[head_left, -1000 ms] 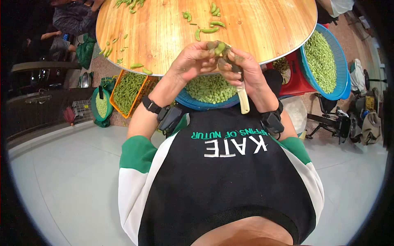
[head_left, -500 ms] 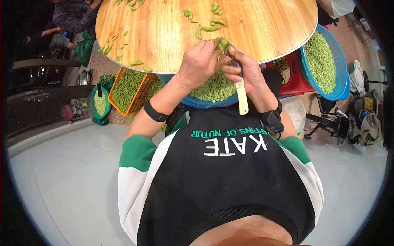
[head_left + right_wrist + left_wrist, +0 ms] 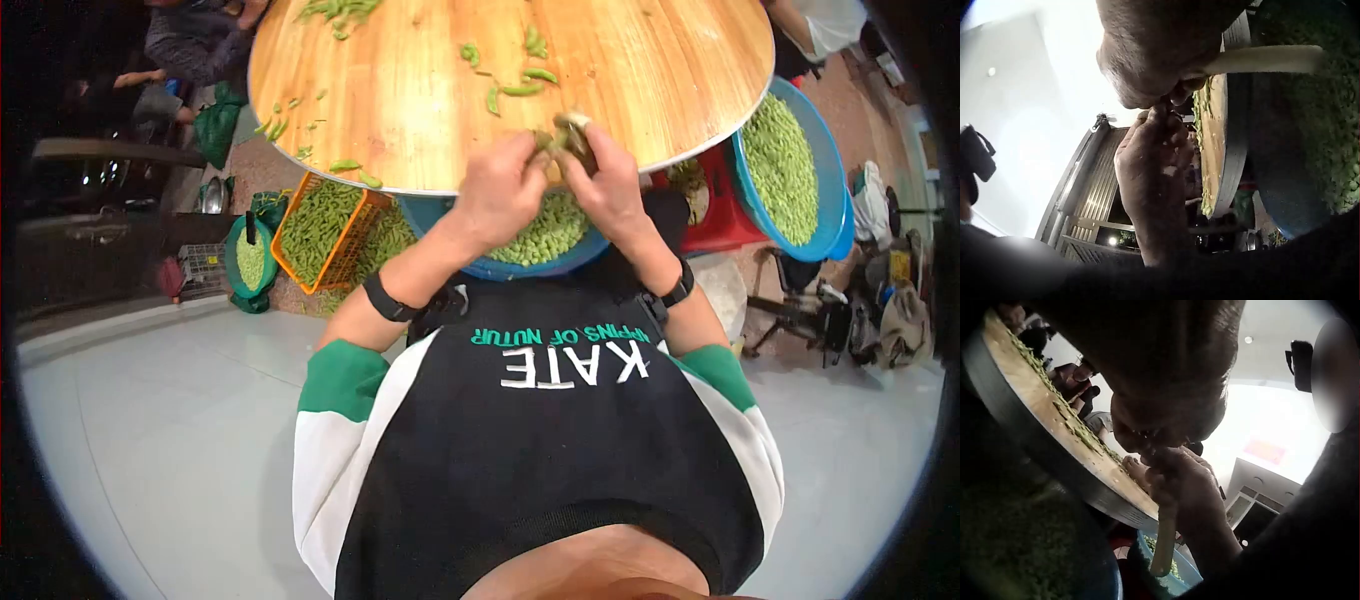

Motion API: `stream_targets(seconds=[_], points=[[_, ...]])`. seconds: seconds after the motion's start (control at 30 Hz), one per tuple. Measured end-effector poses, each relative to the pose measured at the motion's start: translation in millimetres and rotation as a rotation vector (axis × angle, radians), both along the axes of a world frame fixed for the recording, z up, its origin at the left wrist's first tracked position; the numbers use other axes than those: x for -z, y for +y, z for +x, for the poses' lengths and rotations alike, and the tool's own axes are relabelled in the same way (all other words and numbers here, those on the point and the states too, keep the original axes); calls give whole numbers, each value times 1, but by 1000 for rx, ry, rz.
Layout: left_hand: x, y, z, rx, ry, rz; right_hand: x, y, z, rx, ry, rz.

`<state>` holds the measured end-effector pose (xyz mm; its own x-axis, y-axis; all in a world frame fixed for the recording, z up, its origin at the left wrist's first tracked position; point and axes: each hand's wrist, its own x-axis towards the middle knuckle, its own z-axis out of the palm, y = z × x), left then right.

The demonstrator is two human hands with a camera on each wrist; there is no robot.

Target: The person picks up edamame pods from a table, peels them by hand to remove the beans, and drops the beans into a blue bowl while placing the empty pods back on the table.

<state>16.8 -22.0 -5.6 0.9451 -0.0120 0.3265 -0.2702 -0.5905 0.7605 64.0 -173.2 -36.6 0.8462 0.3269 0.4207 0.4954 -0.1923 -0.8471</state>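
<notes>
Right hand (image 3: pixel 612 190): fingers curled round pale tool handle (image 3: pixel 1164 544), which juts from the fist. Left hand (image 3: pixel 497 190): fingers curled, tips meeting the right's; cannot tell what they pinch. Both at round wooden table's (image 3: pixel 640 60) near edge, blue basin (image 3: pixel 425 213) of shelled beans (image 3: pixel 545 235) below.

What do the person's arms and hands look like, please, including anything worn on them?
The left sleeve and right sleeve are short, white with broad green ends. The left wristband and right wristband are black. The left hand and right hand show no glove on the back.
</notes>
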Motion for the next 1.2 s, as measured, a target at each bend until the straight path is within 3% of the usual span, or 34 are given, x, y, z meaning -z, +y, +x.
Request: stream_targets(seconds=[0.1, 0.17, 0.4, 0.47, 0.5, 0.6, 0.63, 0.7, 0.83, 0.9, 0.97, 1.03, 1.1, 1.2], points=[[4, 1, -8, 24, -75, 55, -4, -6, 1, -86, -106, -197], [3, 2, -14, 16, 62, 16, 2, -3, -1, -102, -181, -168], [-10, 8, -33, 14, 0, 82, 7, 7, -3, -121, -148, -187], [-13, 20, -42, 31, -47, 123, 6, 6, -7, -263, -84, -186], [-16, 30, -49, 0, -24, 223, 3, 5, -11, -254, -66, -189], [-31, 72, -62, -83, -83, 593, -6, 2, -19, -526, -164, -172], [-33, 85, -65, -175, 56, 722, -4, -1, -17, -572, -138, -199], [-38, 102, -60, -270, -76, 951, 4, 1, -16, -623, -182, -102], [-30, 93, -13, -223, -207, 711, -2, -3, -18, -598, -183, -121], [-15, 76, 20, -114, -172, 517, 1, -2, -17, -470, -162, -147], [-1, 59, 55, -33, -230, 513, -1, -5, -17, -427, -122, -67], [11, 45, 77, -61, -129, 525, -3, -14, -14, -364, 113, -97], [17, 42, 93, -89, -31, 544, -2, -22, -14, -368, 148, -15], [26, 42, 100, -45, 85, 513, -1, -27, -14, -330, 493, 191]])
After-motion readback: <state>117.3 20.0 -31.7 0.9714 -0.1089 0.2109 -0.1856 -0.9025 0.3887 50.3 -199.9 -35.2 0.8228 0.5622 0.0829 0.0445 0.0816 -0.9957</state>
